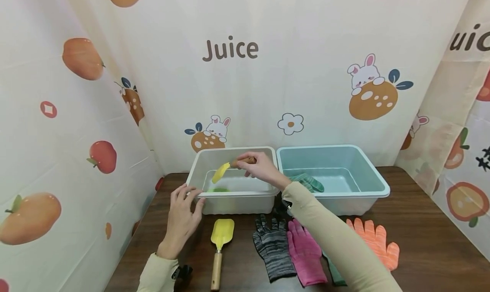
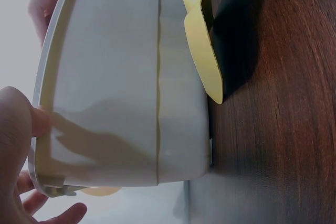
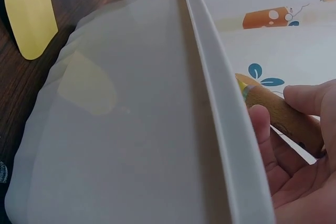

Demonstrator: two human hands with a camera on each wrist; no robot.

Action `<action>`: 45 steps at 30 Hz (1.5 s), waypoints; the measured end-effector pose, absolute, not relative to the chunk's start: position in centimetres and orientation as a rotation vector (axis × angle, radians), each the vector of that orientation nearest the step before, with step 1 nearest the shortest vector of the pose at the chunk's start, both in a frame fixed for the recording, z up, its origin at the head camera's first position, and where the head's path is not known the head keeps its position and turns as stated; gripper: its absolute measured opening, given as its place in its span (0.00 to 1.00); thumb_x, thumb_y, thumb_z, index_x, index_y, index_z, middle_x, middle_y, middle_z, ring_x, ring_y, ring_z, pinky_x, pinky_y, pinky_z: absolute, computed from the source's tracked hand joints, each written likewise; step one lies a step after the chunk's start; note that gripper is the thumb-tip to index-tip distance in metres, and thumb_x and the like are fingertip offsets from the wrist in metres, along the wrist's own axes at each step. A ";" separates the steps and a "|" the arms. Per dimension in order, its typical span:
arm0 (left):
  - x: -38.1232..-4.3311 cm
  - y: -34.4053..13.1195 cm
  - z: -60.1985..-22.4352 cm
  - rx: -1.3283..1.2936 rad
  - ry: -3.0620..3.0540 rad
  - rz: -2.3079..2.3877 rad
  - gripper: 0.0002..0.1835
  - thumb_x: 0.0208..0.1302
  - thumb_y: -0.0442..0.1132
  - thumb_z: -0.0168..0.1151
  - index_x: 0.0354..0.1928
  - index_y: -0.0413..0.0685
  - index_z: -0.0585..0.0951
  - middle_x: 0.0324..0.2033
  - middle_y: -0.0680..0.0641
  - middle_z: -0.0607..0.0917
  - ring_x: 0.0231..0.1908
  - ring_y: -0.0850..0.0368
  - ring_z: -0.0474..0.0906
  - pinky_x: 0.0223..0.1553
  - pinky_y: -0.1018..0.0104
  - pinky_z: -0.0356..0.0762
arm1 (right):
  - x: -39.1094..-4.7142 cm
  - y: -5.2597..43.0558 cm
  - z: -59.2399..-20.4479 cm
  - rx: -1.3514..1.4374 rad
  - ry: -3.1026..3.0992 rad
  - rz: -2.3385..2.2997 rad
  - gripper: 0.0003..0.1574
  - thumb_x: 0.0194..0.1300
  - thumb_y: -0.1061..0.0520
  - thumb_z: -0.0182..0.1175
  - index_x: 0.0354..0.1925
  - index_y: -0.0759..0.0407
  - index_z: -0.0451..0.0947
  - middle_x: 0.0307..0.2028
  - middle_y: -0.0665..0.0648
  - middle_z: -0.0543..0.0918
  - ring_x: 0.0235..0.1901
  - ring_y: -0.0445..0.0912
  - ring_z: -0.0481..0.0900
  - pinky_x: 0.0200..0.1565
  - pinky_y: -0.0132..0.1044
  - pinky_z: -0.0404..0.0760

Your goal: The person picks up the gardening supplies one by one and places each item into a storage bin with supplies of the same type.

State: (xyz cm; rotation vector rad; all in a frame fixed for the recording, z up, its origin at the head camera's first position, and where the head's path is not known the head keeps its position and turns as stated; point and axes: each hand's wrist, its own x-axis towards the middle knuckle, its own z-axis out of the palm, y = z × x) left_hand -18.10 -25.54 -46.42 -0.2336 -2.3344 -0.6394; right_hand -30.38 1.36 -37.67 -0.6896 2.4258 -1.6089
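Observation:
My right hand [image 1: 261, 168] pinches the wooden handle of a small yellow-bladed trowel [image 1: 220, 173] over the inside of the white bin [image 1: 239, 203]. The blade tilts down and to the left; the right wrist view shows thumb and fingers about the brown handle [image 3: 283, 119]. At the bin's front left corner my left hand [image 1: 183, 215] grips the rim, its thumb [image 2: 41, 121] against the outer wall. Something green [image 1: 220, 190] lies in the bin, partly hidden by the front rim. Another yellow trowel [image 1: 222, 232] lies on the table in front, blade toward the bin.
A blue-green bin [image 1: 360, 200] stands right beside the white one, with a green striped glove [image 1: 308, 182] inside. Before the bins lie a grey-black glove [image 1: 274, 249], a pink glove [image 1: 306, 256], an orange glove [image 1: 377, 241] and a partly covered green item [image 1: 334, 270]. A printed curtain [image 1: 245, 87] hangs behind.

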 end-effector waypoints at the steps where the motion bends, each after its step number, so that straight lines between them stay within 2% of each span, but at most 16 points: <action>1: -18.1 -25.5 -46.5 -0.234 -2.334 -0.641 0.12 0.67 0.36 0.73 0.50 0.40 0.88 0.53 0.36 0.85 0.67 0.31 0.70 0.64 0.29 0.73 | -30.4 1.4 -37.7 -0.689 2.421 -1.611 0.23 0.77 0.48 0.64 0.63 0.58 0.84 0.48 0.62 0.92 0.28 0.42 0.86 0.39 0.44 0.88; 5: -18.2 -25.5 -46.6 -0.232 -2.343 -0.640 0.12 0.67 0.36 0.73 0.50 0.40 0.88 0.53 0.37 0.84 0.67 0.32 0.70 0.64 0.30 0.73 | -30.4 1.4 -38.0 -0.684 2.417 -1.614 0.24 0.77 0.48 0.64 0.64 0.58 0.83 0.49 0.63 0.92 0.30 0.49 0.87 0.38 0.41 0.88; 8: -18.2 -25.5 -46.7 -0.234 -2.346 -0.634 0.12 0.67 0.36 0.73 0.50 0.41 0.88 0.54 0.37 0.85 0.67 0.32 0.70 0.64 0.29 0.74 | -30.5 1.4 -38.2 -0.675 2.414 -1.627 0.24 0.77 0.48 0.64 0.64 0.58 0.83 0.50 0.63 0.92 0.36 0.59 0.89 0.38 0.42 0.88; 10: -18.2 -25.5 -46.7 -0.236 -2.342 -0.633 0.12 0.67 0.36 0.73 0.50 0.41 0.88 0.53 0.37 0.85 0.67 0.32 0.70 0.64 0.30 0.73 | -30.6 1.4 -38.2 -0.669 2.429 -1.626 0.23 0.77 0.48 0.64 0.63 0.57 0.84 0.50 0.63 0.92 0.40 0.61 0.89 0.40 0.43 0.88; 15: -18.2 -25.5 -46.6 -0.240 -2.328 -0.628 0.13 0.66 0.36 0.73 0.50 0.39 0.88 0.53 0.36 0.85 0.67 0.31 0.71 0.64 0.30 0.73 | -30.8 1.4 -38.3 -0.664 2.534 -1.603 0.24 0.76 0.47 0.64 0.64 0.56 0.84 0.54 0.58 0.91 0.52 0.53 0.88 0.53 0.45 0.86; 18: -18.2 -25.5 -46.6 -0.241 -2.324 -0.628 0.12 0.66 0.36 0.73 0.50 0.40 0.88 0.53 0.36 0.85 0.67 0.31 0.71 0.64 0.29 0.73 | -30.8 1.5 -38.3 -0.667 2.551 -1.626 0.25 0.76 0.47 0.64 0.64 0.58 0.83 0.58 0.57 0.89 0.59 0.52 0.86 0.61 0.48 0.85; 28: -18.2 -25.4 -46.6 -0.234 -2.329 -0.628 0.12 0.66 0.36 0.73 0.50 0.39 0.88 0.53 0.36 0.84 0.67 0.31 0.70 0.64 0.29 0.73 | -30.4 1.7 -38.1 -0.711 2.537 -1.635 0.22 0.76 0.51 0.65 0.63 0.59 0.84 0.59 0.59 0.89 0.59 0.54 0.87 0.63 0.49 0.84; 45: -18.2 -25.5 -46.6 -0.224 -2.342 -0.622 0.13 0.68 0.38 0.72 0.51 0.40 0.88 0.54 0.37 0.84 0.68 0.32 0.70 0.63 0.30 0.74 | -29.9 1.9 -38.0 -0.726 2.538 -1.618 0.22 0.77 0.49 0.64 0.63 0.55 0.84 0.58 0.56 0.90 0.58 0.51 0.87 0.62 0.49 0.84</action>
